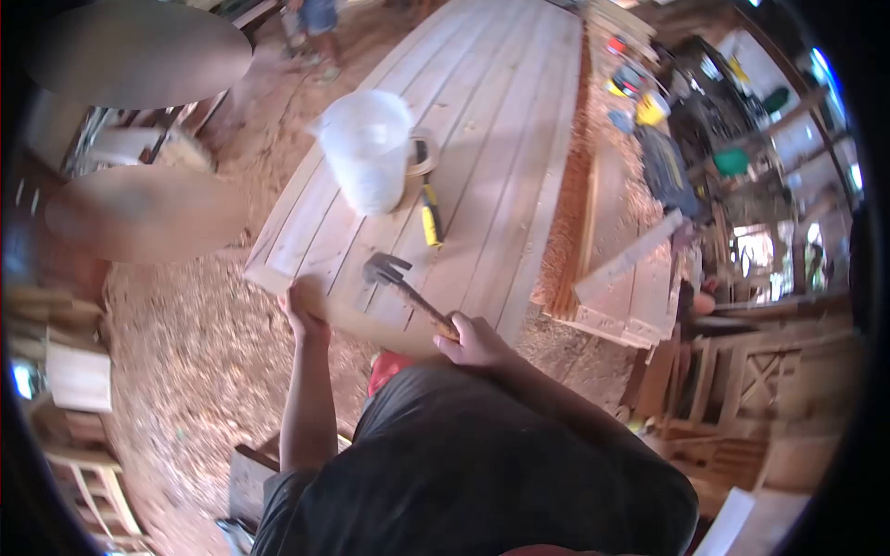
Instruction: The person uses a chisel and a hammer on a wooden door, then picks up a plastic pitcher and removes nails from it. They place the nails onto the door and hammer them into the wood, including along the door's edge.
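My right hand (475,343) is closed around the handle of a claw hammer (419,301), its metal head raised over the near end of a planked wooden panel (491,222). At the panel's near left corner my left hand (308,315) grips the end edge, with its fingers partly hidden. Farther up the boards stands a whitish translucent bucket (366,153). Beside it lie a roll of tape (424,165) and a tool with a yellow-and-black handle (431,218).
Wood shavings (176,371) cover the floor. On the right, more boards (621,269) hold shavings, a dark power tool (666,171) and a yellow item (652,109). Wooden frames (760,380) stand at lower right. Another person's legs (322,37) show at the top.
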A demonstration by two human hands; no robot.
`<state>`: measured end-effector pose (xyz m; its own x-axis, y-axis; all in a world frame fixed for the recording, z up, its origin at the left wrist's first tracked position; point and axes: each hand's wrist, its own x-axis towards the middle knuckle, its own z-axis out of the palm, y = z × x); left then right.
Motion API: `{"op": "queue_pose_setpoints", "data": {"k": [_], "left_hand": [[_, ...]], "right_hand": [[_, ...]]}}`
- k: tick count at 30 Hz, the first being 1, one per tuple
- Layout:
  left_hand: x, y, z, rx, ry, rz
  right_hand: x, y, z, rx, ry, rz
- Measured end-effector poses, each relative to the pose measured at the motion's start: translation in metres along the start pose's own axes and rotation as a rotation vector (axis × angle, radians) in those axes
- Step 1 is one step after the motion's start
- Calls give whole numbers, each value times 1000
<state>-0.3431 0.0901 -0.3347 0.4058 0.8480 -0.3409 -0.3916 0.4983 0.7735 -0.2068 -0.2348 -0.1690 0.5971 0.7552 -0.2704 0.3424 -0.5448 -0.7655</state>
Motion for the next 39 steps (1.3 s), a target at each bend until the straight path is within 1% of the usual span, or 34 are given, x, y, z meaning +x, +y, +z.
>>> {"op": "queue_pose_setpoints", "data": {"k": [4, 9, 12, 15, 18, 19, 21, 22, 24, 25, 27, 30, 31, 32, 33, 34, 35, 36, 37, 38, 39], "left_hand": [[-20, 13, 18, 53, -37, -149], [-15, -10, -7, 108, -160, -117], [-54, -17, 19, 34, -85, -124], [-90, -14, 53, 31, 70, -122], [-80, -26, 25, 51, -80, -96], [-83, -31, 17, 69, -62, -89], [-91, -20, 33, 105, -6, -74], [-94, -15, 38, 132, 35, -126], [-92, -13, 31, 153, 134, -243], [-105, 7, 52, 203, 189, -216], [-98, 11, 39, 280, 154, -259], [-96, 21, 40, 220, 93, -248], [-93, 15, 35, 203, 82, -219], [-85, 6, 29, 186, 72, -187], [-80, -1, 23, 172, 63, -157], [-75, -6, 15, 226, 57, -164], [-75, -5, 13, 268, 68, -124], [-74, -2, 15, 315, 73, -83], [-73, -1, 14, 368, 70, -44], [-68, -9, 9, 257, 29, -53], [-65, -14, 1, 200, -53, -116]], "right_hand": [[-25, 6, -23, 92, 42, 90], [-38, 20, -42, 186, 104, 66], [-44, 24, -49, 97, 127, 84], [-52, 31, -58, 103, 119, 174], [-56, 39, -59, 87, 195, 168], [-55, 38, -61, 49, 238, 184], [-49, 32, -63, -28, 308, 200], [-45, 34, -61, -91, 331, 218], [-36, 43, -58, -260, 355, 176], [-32, 48, -56, -336, 377, 152], [-29, 53, -52, -429, 389, 137], [-28, 62, -44, -508, 397, 124], [-28, 66, -43, -533, 403, 110], [-27, 59, -44, -463, 377, 87], [-23, 49, -48, -514, 371, 19], [-20, 38, -52, -560, 364, -46], [-18, 24, -53, -600, 358, -109], [-10, -19, -54, -466, 343, -60], [-3, -67, -51, -193, 254, -14], [0, -115, -52, 83, 175, 40], [-7, -161, -62, 205, -28, -70]]}}
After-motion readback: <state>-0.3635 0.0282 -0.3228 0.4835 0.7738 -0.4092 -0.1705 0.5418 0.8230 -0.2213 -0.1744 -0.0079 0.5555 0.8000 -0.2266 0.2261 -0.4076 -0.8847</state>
